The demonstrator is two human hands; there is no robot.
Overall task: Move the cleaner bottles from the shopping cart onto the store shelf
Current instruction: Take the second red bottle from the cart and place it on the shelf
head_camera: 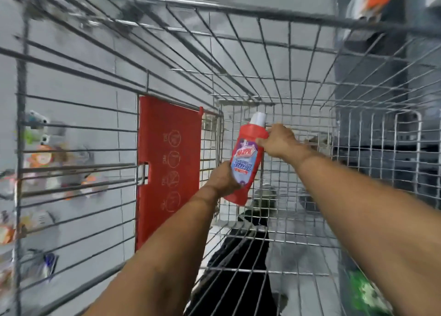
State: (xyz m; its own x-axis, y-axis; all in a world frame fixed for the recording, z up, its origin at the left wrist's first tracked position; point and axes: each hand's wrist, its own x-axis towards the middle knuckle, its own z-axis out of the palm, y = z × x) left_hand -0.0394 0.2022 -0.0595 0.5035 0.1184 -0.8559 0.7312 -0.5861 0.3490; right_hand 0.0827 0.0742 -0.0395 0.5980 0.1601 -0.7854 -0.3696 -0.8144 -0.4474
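A red cleaner bottle [245,163] with a white cap and a blue-and-white label is held tilted inside the wire shopping cart [298,96]. My left hand [223,179] grips its lower body from the left. My right hand [278,140] holds it near the neck, just below the cap. Both arms reach deep into the basket. No other bottles show in the cart. The store shelf cannot be made out clearly.
A red plastic child-seat flap [168,170] hangs on the cart's left side. Blurred packaged goods [40,163] lie beyond the left wires. Grey floor tiles and dark shapes show through the cart bottom [245,256]. A green item [365,289] sits at the lower right.
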